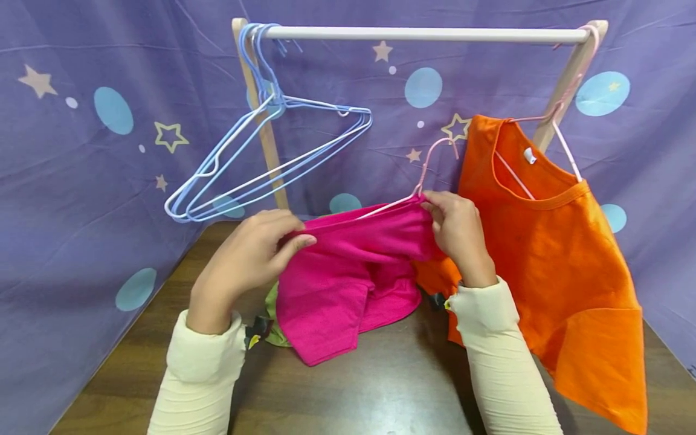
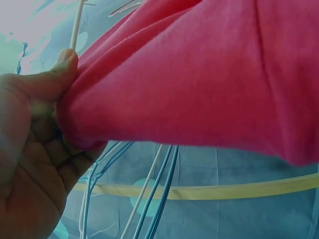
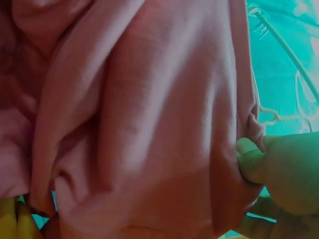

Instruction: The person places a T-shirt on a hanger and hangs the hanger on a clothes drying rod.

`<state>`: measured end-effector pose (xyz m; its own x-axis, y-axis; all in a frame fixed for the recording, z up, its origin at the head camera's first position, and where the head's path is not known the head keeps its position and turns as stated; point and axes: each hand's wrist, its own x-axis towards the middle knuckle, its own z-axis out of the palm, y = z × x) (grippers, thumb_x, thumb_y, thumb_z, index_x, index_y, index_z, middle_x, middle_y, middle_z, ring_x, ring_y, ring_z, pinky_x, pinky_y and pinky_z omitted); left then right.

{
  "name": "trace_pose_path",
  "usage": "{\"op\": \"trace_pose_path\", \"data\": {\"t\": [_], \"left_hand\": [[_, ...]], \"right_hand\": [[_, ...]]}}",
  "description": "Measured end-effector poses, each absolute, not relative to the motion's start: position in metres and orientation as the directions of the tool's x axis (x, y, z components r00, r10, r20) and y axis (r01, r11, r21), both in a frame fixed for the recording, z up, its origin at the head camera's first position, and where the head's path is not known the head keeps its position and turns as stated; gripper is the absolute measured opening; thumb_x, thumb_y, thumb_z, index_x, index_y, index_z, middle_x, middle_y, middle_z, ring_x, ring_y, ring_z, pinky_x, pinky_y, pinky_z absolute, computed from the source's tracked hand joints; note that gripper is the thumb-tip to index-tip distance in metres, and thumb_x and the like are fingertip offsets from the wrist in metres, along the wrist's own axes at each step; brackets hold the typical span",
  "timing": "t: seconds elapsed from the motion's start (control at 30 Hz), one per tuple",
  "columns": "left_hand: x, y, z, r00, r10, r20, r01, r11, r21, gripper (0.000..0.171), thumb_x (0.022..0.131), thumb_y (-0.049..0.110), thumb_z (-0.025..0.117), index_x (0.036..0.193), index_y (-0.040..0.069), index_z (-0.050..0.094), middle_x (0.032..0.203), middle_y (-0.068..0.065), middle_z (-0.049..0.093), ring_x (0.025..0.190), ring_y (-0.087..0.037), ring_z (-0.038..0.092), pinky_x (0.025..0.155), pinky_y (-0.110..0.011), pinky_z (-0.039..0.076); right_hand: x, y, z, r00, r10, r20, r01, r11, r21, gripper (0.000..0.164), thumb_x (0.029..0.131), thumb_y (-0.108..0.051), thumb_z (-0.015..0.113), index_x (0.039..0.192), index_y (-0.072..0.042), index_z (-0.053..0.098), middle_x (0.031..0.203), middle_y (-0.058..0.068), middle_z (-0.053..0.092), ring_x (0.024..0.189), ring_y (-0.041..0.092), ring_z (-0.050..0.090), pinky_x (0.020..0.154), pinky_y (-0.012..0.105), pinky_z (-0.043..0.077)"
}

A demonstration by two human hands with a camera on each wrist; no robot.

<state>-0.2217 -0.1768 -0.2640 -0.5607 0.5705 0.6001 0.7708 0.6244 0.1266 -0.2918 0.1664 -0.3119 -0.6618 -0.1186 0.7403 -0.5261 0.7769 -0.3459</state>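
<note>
A bright pink garment (image 1: 337, 290) is stretched between both hands in the head view, its top edge held up and its lower part hanging over the table. My left hand (image 1: 250, 254) pinches the left end of that edge. In the left wrist view the thumb (image 2: 65, 67) lies along the cloth, the fingers behind it. My right hand (image 1: 457, 226) pinches the same edge on the right, beside the neck of a pink-and-white hanger (image 1: 423, 175). The hanger's hook sticks up above the cloth; one white arm runs along the opening, and the rest is hidden inside.
Several blue and white hangers (image 1: 272, 157) hang at the left of a white rail (image 1: 424, 34). An orange shirt (image 1: 544, 260) on a pink hanger hangs at the right end. Green cloth (image 1: 276, 329) shows behind the pink garment on the wooden table (image 1: 348, 393).
</note>
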Motion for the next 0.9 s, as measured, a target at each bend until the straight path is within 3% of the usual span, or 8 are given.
{"op": "trace_pose_path", "data": {"t": [0.17,0.43,0.63,0.7,0.8,0.9], "left_hand": [[-0.224,-0.172,-0.267,-0.582,0.567,0.584,0.764,0.628,0.151,0.007,0.091,0.007,0.076,0.096,0.005,0.071,0.087,-0.002,0.067,0.079,-0.017,0.061,0.076,-0.035,0.053],[-0.229,-0.168,-0.272,-0.618,0.528,0.582,0.733,0.655,0.185,0.018,0.091,0.001,0.074,0.109,0.003,0.071,0.101,-0.005,0.067,0.091,-0.020,0.064,0.084,-0.037,0.055],[-0.227,-0.175,-0.269,-0.754,0.435,0.492,0.611,0.739,0.282,0.032,0.100,0.012,0.065,0.129,0.000,0.063,0.114,-0.012,0.069,0.099,-0.028,0.066,0.091,-0.046,0.054],[-0.227,-0.179,-0.268,-0.795,0.410,0.447,0.569,0.760,0.315,0.032,0.103,0.013,0.059,0.131,-0.002,0.063,0.104,-0.013,0.071,0.095,-0.029,0.067,0.090,-0.047,0.053],[-0.227,-0.184,-0.267,-0.827,0.398,0.398,0.538,0.768,0.348,0.023,0.106,0.015,0.053,0.111,0.000,0.070,0.077,-0.007,0.063,0.075,-0.025,0.060,0.077,-0.042,0.051],[-0.228,-0.187,-0.265,-0.851,0.371,0.371,0.512,0.744,0.430,0.033,0.109,0.021,0.047,0.085,0.005,0.063,0.063,-0.001,0.044,0.063,-0.020,0.045,0.065,-0.037,0.042]], "right_hand": [[-0.290,0.166,-0.312,-0.657,-0.174,0.734,-0.542,0.785,-0.300,0.032,0.090,0.006,0.061,0.114,-0.007,0.078,0.105,0.015,0.076,0.095,0.038,0.070,0.084,0.052,0.055],[-0.288,0.164,-0.310,-0.640,-0.172,0.749,-0.549,0.784,-0.289,0.025,0.093,-0.002,0.068,0.114,-0.011,0.079,0.106,0.011,0.077,0.095,0.035,0.071,0.073,0.053,0.055],[-0.287,0.166,-0.309,-0.644,-0.093,0.759,-0.497,0.806,-0.323,0.020,0.095,-0.013,0.070,0.112,-0.013,0.080,0.106,0.010,0.077,0.092,0.038,0.071,0.069,0.057,0.053],[-0.287,0.166,-0.309,-0.636,-0.068,0.768,-0.488,0.806,-0.333,0.019,0.096,-0.014,0.070,0.112,-0.013,0.079,0.105,0.011,0.077,0.092,0.039,0.071,0.068,0.058,0.052],[-0.288,0.166,-0.309,-0.620,-0.032,0.784,-0.483,0.803,-0.349,0.017,0.096,-0.016,0.071,0.110,-0.012,0.080,0.104,0.011,0.077,0.093,0.039,0.071,0.070,0.059,0.052],[-0.288,0.166,-0.308,-0.602,0.001,0.799,-0.486,0.793,-0.367,0.016,0.096,-0.016,0.071,0.109,-0.011,0.080,0.103,0.011,0.077,0.094,0.038,0.072,0.074,0.058,0.053]]}}
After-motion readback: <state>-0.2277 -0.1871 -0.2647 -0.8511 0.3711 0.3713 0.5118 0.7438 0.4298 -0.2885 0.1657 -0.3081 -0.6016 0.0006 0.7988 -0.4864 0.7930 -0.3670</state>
